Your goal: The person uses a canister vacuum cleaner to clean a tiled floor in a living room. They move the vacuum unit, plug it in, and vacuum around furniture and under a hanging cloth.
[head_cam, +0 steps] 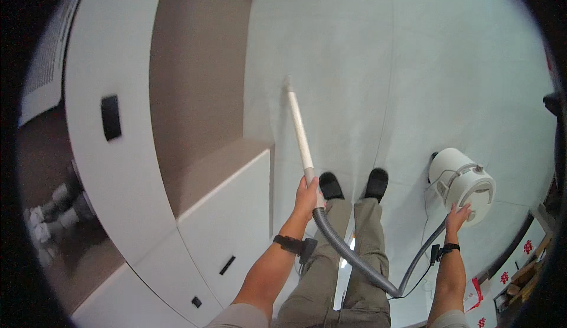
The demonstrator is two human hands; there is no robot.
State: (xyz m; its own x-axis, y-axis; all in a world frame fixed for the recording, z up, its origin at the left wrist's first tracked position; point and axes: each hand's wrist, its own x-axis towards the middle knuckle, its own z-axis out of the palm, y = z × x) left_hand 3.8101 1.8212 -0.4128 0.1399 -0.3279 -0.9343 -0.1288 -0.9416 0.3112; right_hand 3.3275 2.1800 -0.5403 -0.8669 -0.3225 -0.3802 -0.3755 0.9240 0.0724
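My left hand (307, 195) is closed around the grey handle end of a white vacuum cleaner wand (300, 128), whose far tip points away over the pale tiled floor. From that handle a grey corrugated hose (354, 259) sags across my legs and bends up to the right. My right hand (458, 216) rests at the lid of a white canister vacuum cleaner (463, 186), near where the hose meets it; whether its fingers grip anything is unclear. Each wrist wears a black strap with a small device.
White cabinets (221, 235) with black handles and a brown recess stand on the left. My feet in black slippers (376, 184) are on the floor (328, 53). At the lower right are white fronts with red decorations (504, 277) and a shelf of items. A thin cable runs beside the vacuum.
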